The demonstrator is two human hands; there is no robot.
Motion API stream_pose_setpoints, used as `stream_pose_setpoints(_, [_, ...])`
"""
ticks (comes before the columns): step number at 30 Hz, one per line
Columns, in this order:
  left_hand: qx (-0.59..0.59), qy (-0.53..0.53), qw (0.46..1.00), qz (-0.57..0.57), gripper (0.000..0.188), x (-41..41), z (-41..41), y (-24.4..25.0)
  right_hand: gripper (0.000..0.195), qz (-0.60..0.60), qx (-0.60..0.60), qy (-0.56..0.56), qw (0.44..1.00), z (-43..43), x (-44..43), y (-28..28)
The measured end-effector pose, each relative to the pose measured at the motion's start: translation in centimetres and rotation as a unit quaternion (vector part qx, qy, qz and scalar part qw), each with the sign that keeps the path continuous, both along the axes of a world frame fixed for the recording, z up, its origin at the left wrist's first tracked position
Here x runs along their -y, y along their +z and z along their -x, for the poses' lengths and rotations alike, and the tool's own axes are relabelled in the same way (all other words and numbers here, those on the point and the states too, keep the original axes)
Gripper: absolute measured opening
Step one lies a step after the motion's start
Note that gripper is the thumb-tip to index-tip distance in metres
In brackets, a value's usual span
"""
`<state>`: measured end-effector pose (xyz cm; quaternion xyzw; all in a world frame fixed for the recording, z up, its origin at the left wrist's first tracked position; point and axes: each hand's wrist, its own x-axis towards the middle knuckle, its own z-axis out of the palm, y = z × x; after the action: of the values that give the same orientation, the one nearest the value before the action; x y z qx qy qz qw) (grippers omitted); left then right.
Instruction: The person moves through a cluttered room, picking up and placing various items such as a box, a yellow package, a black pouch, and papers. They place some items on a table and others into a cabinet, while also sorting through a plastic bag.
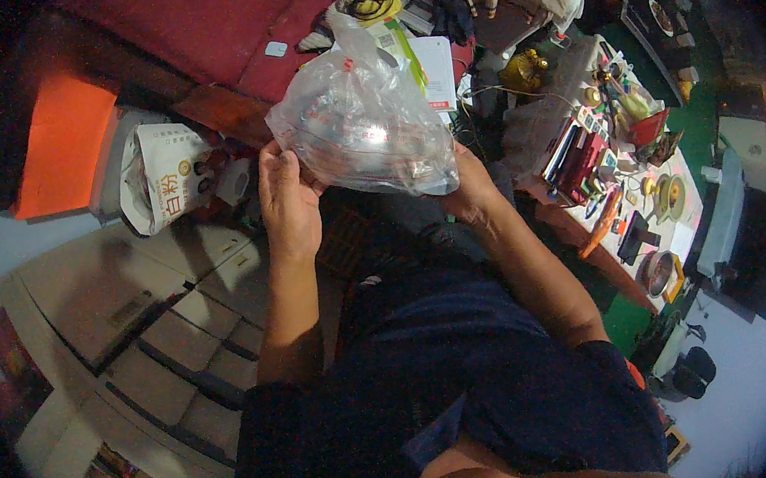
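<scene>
A clear plastic bag with red printing hangs in front of me, between my two hands. Something rounded and shiny sits inside it; the film and glare hide what it is. My left hand grips the bag's lower left side, thumb up. On its lower right side my right hand has hold, its fingers partly hidden behind the film. The gathered handles stick up at the far end of the bag.
Papers lie behind the bag on a red-covered seat. At left stand a white printed paper bag, an orange panel and a cabinet. A cluttered table with a metal bowl is at right.
</scene>
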<state>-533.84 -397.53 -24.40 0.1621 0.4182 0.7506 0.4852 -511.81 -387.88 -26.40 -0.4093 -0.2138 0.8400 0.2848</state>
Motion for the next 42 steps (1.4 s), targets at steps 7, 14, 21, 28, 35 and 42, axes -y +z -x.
stream_pose_setpoints(7, [0.005,-0.033,0.999,0.000,0.063,-0.2,-0.9,-0.3,0.040,-0.065,-0.036,-0.027,0.997,-1.0,-0.4,0.2])
stream_pose_setpoints(14, [-0.020,-0.005,1.000,0.005,0.082,-0.7,-1.8,-1.5,0.045,-0.189,-0.015,0.028,0.981,-0.5,0.6,2.4])
stream_pose_setpoints(21, [0.019,-0.015,1.000,-0.017,0.076,-0.2,-2.3,-1.8,0.046,-0.287,0.049,0.057,0.955,-0.5,1.4,4.1])
stream_pose_setpoints(28, [0.252,-0.034,0.967,0.004,0.070,0.0,-2.9,-1.5,0.053,-0.554,0.188,0.121,0.802,-1.5,2.5,3.6])
stream_pose_setpoints(35, [0.091,-0.095,0.990,-0.056,0.083,-0.6,-2.1,-3.7,0.036,-0.661,0.201,0.181,0.700,-0.9,2.7,8.3])
stream_pose_setpoints(42, [0.192,-0.160,0.966,0.061,0.075,-0.6,-3.7,-1.6,0.031,-0.640,0.085,0.180,0.742,-0.3,1.5,9.5])
